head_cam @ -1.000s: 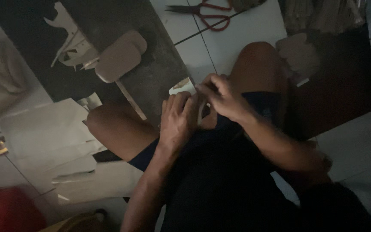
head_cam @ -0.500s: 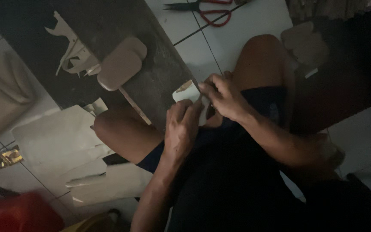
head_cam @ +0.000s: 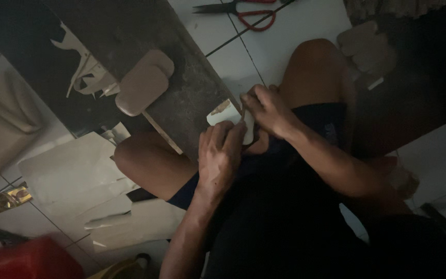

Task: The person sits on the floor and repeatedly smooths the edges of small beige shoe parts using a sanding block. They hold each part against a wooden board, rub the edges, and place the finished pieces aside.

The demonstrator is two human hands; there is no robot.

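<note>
Hands: left hand [head_cam: 222, 155] and right hand [head_cam: 267, 111], fingers clamped on a small pale piece [head_cam: 226, 114] above the lap, at the near edge of the dark board [head_cam: 181, 98]. Scissors [head_cam: 243, 11] on the tiled floor [head_cam: 290, 31] beyond.

The pale piece [head_cam: 228, 116] between the hands is largely covered by the left hand [head_cam: 220, 155] and right hand [head_cam: 267, 111]; its lower edge and full outline cannot be made out. The scissors [head_cam: 243, 10] are cut off by the top edge, handles only partly seen. The red object [head_cam: 27, 261] at the bottom left is blurred and cropped. The stack [head_cam: 367, 49] at upper right sits in shadow, its material unclear.
</note>
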